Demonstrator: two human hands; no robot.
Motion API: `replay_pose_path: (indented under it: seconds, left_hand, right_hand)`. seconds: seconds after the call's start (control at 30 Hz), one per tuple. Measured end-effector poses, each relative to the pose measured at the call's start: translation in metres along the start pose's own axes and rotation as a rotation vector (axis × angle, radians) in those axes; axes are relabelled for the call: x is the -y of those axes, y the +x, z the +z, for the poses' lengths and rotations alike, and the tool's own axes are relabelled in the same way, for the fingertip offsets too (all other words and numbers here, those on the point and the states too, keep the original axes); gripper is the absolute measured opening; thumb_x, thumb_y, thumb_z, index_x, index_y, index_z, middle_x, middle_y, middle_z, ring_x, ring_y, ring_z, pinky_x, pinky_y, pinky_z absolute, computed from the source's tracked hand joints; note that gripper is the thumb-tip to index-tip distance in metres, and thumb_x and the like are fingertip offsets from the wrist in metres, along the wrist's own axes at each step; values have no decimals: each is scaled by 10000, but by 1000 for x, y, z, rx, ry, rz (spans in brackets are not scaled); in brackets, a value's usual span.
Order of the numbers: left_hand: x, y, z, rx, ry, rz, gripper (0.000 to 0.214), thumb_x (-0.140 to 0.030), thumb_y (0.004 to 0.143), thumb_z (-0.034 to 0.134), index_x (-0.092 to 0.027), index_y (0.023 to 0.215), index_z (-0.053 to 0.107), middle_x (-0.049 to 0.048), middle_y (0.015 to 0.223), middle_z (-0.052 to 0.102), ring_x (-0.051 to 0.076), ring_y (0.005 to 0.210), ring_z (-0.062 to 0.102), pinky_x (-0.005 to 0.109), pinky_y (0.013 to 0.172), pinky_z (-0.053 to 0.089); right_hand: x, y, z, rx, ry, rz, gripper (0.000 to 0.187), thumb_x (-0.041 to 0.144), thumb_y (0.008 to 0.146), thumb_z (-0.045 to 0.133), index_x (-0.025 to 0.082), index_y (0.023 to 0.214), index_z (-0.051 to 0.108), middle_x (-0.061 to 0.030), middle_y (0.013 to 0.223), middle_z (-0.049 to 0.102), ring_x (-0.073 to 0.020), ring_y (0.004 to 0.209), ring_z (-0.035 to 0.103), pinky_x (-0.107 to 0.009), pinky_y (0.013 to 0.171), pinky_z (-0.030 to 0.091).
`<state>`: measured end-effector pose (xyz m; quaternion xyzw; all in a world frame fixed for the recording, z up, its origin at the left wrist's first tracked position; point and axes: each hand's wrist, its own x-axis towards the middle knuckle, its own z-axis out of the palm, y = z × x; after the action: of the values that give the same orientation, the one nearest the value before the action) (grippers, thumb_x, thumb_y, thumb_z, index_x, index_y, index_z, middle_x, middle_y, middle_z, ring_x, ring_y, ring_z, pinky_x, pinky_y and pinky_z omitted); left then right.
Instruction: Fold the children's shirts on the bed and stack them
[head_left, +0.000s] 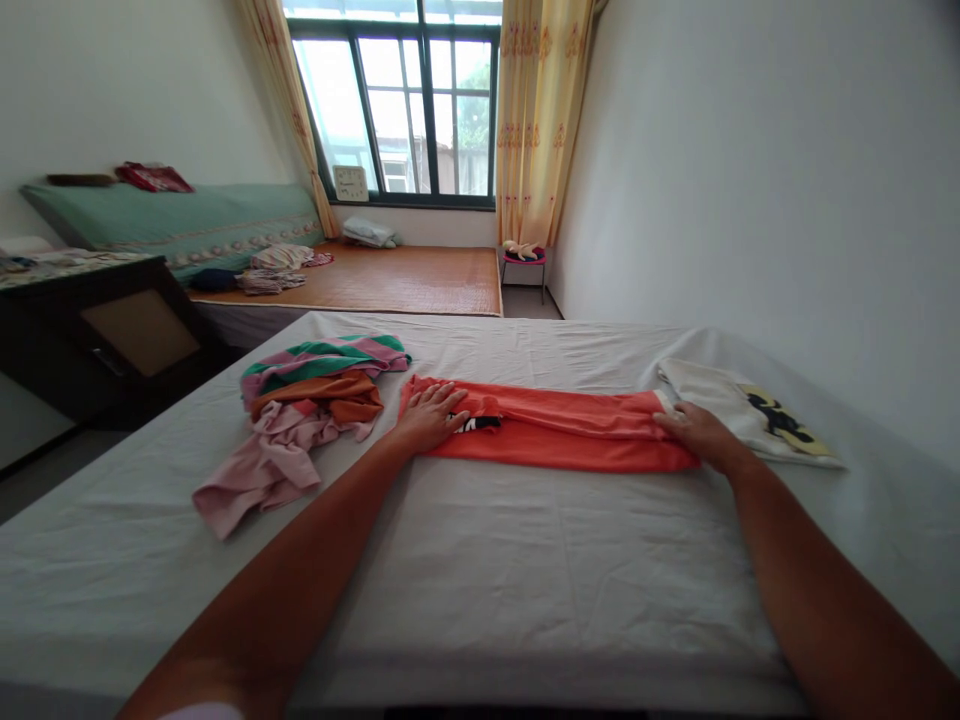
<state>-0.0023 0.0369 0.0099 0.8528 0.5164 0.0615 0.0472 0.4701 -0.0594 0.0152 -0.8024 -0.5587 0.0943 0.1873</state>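
An orange shirt, folded into a long strip with a black-and-white print near its left end, lies across the white sheet. My left hand rests flat on that left end, fingers spread beside the print. At the opposite end my right hand has its fingers closed on the shirt's edge, where a bit of white shows. Just beyond the right hand is a folded white shirt with a black and yellow print. To the left sits a loose pile with a pink garment, a brown one and a green-and-pink striped one.
Behind the sheet-covered surface stands a bed with a brown mat, several clothes and a green-covered headboard. A dark cabinet is at left. A pink stool stands below the yellow curtain. A wall borders the right.
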Motion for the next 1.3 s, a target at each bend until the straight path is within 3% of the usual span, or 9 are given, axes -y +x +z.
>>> replay_pose_path:
  seconds: [0.2,0.37,0.57,0.7,0.83,1.0,1.1,1.2,1.3]
  left_hand:
    - [0,0,0,3,-9,-13,620,-635,921,254,-343,1459,355,12,1571,270,264,1436,234,466,1153,169]
    - [2,2,4,-9,-2,-5,620,-632,921,260,-338,1457,359,17,1568,279,265,1436,232,470,1150,175]
    - [3,1,4,-3,-13,0,621,-630,919,258,-341,1461,352,13,1572,267,266,1437,228,464,1149,172]
    - [1,-2,-1,-7,-28,9,612,-615,926,260,-325,1454,370,21,1567,279,260,1433,240,457,1153,163]
    - [2,-3,0,4,-41,23,620,-626,925,248,-327,1455,365,20,1566,283,251,1441,223,454,1158,147]
    - [4,-1,1,-5,-36,28,630,-629,920,255,-318,1457,365,29,1564,287,272,1436,230,479,1150,168]
    - [1,-2,-1,-14,-23,11,614,-613,924,265,-318,1452,374,29,1558,302,268,1434,234,476,1146,176]
    - [-2,-3,-3,-27,-8,-3,590,-599,927,276,-332,1443,382,18,1552,316,259,1429,247,470,1145,178]
    - [-2,-3,-2,-35,-3,9,584,-593,929,283,-335,1444,379,15,1551,318,258,1425,255,467,1143,187]
  right_hand:
    - [17,-6,-10,26,267,0,458,358,802,552,112,1184,611,-136,1051,697,-240,912,659,-298,764,513]
    - [84,-10,-22,61,362,-186,644,315,795,578,150,1395,411,-118,1096,676,-196,848,652,-280,736,512]
    - [183,-21,22,101,229,-453,498,225,797,548,147,1287,502,-109,1135,664,-200,903,640,-310,817,501]
    - [220,-38,51,140,92,-609,416,305,831,575,205,1234,567,-83,1207,650,-227,1081,602,-333,927,463]
    - [208,-43,43,169,83,-566,376,481,914,465,220,1121,640,-61,1083,702,-209,992,650,-298,855,481]
    - [141,-28,26,-32,-185,-310,328,437,912,476,175,1026,636,-120,1014,689,-240,915,651,-333,803,475]
    - [116,-27,31,-66,-152,-323,325,403,905,489,164,1090,608,-134,1096,650,-225,902,648,-334,812,485]
    - [126,-38,41,-156,17,-482,346,360,913,463,172,1183,570,-127,1164,613,-215,925,639,-353,863,491]
    - [160,-57,49,-127,109,-646,449,443,908,482,194,1279,528,-121,1231,602,-266,1138,561,-428,988,438]
